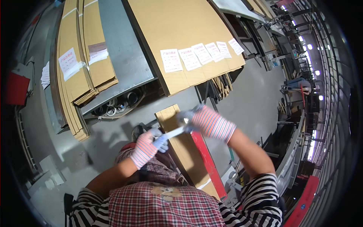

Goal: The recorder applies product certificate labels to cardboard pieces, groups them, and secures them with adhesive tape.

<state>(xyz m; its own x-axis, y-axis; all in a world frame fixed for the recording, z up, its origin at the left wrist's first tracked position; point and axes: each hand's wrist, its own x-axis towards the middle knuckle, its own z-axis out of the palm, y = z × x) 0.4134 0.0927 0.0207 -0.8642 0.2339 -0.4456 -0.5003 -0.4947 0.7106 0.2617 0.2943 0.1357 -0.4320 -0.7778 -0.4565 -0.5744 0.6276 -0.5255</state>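
Both gloved hands pinch one narrow white strip (174,132) taut between them — left hand (148,145) clamped at its seven o'clock end, right hand (206,122) at one o'clock — probably a label backing. It hovers over a folded cardboard piece (181,147), apparently for applying.

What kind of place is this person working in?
Probably a packaging workshop or factory floor. Flattened cardboard sheets with white paper labels lie stacked on metal tables, and both gloved hands, left hand and right hand, hold a pale strip.
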